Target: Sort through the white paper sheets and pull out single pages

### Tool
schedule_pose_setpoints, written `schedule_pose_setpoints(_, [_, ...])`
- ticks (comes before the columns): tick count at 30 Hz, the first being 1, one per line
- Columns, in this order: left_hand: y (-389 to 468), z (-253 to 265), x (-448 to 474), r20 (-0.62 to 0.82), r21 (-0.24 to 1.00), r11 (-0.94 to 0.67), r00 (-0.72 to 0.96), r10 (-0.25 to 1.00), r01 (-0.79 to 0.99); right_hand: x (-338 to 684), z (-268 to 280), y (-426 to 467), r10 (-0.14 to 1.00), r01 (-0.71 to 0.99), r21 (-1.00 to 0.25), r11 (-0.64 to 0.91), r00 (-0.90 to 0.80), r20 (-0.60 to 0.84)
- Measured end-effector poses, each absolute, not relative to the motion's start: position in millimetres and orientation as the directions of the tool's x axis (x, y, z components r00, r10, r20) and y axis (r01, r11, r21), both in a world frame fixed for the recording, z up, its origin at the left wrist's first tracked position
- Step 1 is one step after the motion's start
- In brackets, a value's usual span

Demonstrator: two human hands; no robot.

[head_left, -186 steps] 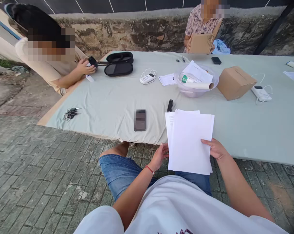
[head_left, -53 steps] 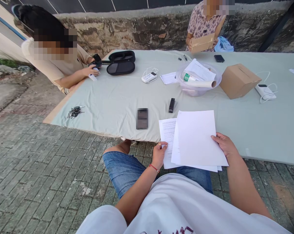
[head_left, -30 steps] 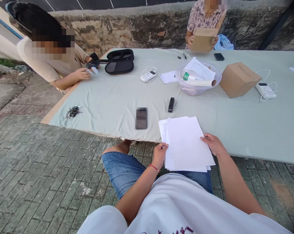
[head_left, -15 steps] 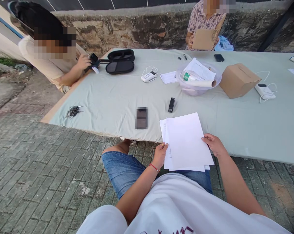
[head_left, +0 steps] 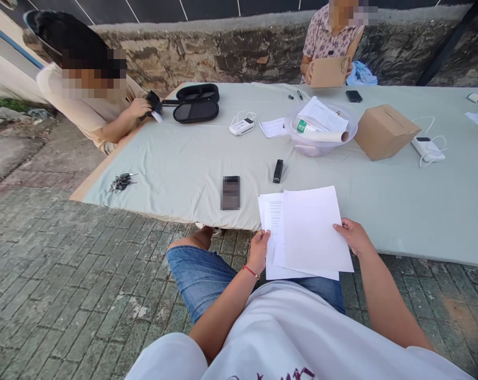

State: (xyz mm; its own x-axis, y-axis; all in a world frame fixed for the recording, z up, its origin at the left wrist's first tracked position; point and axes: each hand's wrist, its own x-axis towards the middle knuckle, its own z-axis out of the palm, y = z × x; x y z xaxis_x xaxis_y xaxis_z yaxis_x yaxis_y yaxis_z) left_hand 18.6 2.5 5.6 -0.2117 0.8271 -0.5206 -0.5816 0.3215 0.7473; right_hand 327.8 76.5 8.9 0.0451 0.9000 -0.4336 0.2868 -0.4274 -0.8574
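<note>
Several white paper sheets lie overlapped between my two hands, over my lap and the table's near edge. My left hand [head_left: 258,250] is closed, its thumb pressing on the left edge of the lower printed sheets [head_left: 274,214]. A blank-looking top sheet [head_left: 313,227] is offset to the right, its right edge pinched by my right hand [head_left: 354,235]. Just beyond the papers lies a small black device [head_left: 278,171] with a pale label. To its left is a dark flat rectangular object [head_left: 230,193], its surface blurred out.
The cloth-covered table [head_left: 175,174] holds keys [head_left: 122,182], an open black case [head_left: 196,110], a white power bank [head_left: 241,126], a plastic basin [head_left: 316,150] of papers and a cardboard box [head_left: 385,132]. One person sits at the left; another across holds a cardboard piece [head_left: 329,72].
The top sheet has slid right with my right hand, baring more print on the sheets below. My left hand stays nearly still. The cardboard across the table has dropped slightly.
</note>
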Motion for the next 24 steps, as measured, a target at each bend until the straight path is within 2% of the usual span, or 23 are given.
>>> schedule_pose_setpoints(3, [1.6,4.8,16.8,-0.513,0.73,0.315,-0.182,0.839,-0.607,338.3,15.5,78.6,0.905,0.273,-0.863,-0.424,0.11,-0.41])
schedule_pose_setpoints(6, [2.1,0.6,15.3,-0.475,0.772,0.297,-0.2,0.857,-0.561,345.7,22.2,79.5,0.9,0.242,-0.867,-0.436,0.138,-0.414])
schedule_pose_setpoints(9, [4.0,-3.6,14.1,-0.417,0.85,0.252,-0.3,0.858,-0.462,346.7,26.6,79.0,0.893,0.198,-0.871,-0.45,0.121,-0.434])
schedule_pose_setpoints(13, [5.8,-2.1,12.2,-0.408,0.88,0.259,-0.354,0.842,-0.398,339.2,28.2,78.2,0.887,0.152,-0.874,-0.461,0.05,-0.459])
schedule_pose_setpoints(17, [4.8,3.1,12.0,-0.427,0.864,0.286,-0.302,0.853,-0.413,326.6,25.4,78.4,0.882,0.147,-0.873,-0.465,-0.003,-0.471])
schedule_pose_setpoints(22, [2.0,2.4,14.5,-0.507,0.786,0.357,-0.197,0.839,-0.504,302.9,22.8,75.4,0.88,0.15,-0.878,-0.455,-0.075,-0.469])
schedule_pose_setpoints(24, [1.8,0.6,14.7,-0.498,0.802,0.36,-0.201,0.844,-0.477,294.1,22.4,73.7,0.875,0.153,-0.876,-0.458,-0.098,-0.475])
